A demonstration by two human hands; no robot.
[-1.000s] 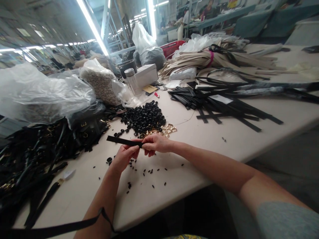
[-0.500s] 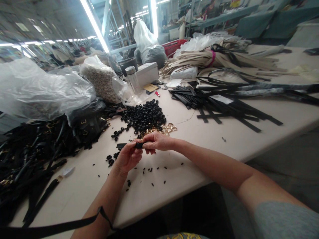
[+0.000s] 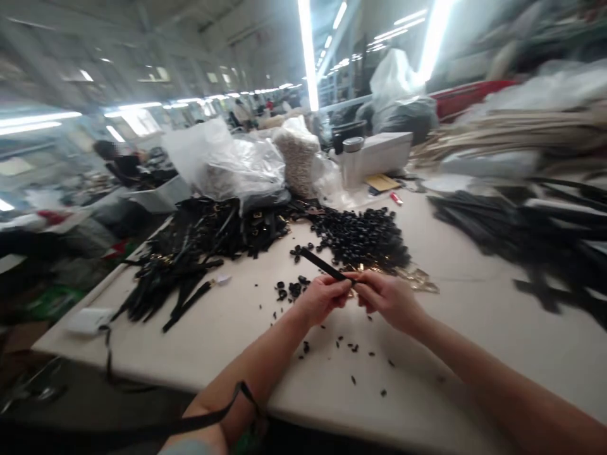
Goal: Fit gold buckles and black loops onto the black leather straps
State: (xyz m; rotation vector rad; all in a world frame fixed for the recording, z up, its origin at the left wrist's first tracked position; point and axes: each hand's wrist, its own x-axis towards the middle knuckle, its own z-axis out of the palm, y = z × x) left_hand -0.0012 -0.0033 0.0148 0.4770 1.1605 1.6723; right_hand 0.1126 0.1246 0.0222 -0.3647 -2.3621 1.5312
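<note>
A short black strap (image 3: 323, 263) slants up and to the left from between my hands. My left hand (image 3: 325, 298) is closed around its lower part, thumb on top. Pressed close beside it, my right hand (image 3: 387, 297) pinches the strap's near end; the fingertips hide what lies there. Just beyond my hands is a heap of small black loops (image 3: 363, 234). Gold-coloured buckles (image 3: 420, 278) lie by my right hand, partly covered by it. A few loose black loops (image 3: 289, 289) rest left of my left hand.
Small black bits (image 3: 351, 347) are scattered on the pale table (image 3: 237, 344). A pile of black straps with buckles (image 3: 190, 253) lies left, with plastic bags (image 3: 237, 164) behind. Blurred black strips (image 3: 535, 234) lie right. A lidded bottle (image 3: 351, 164) stands at the back. Another person (image 3: 124, 165) sits far left.
The view has swung left, so the table's contents appear further right. The strap now points up and left, with more of it showing. Both hands still grip it.
</note>
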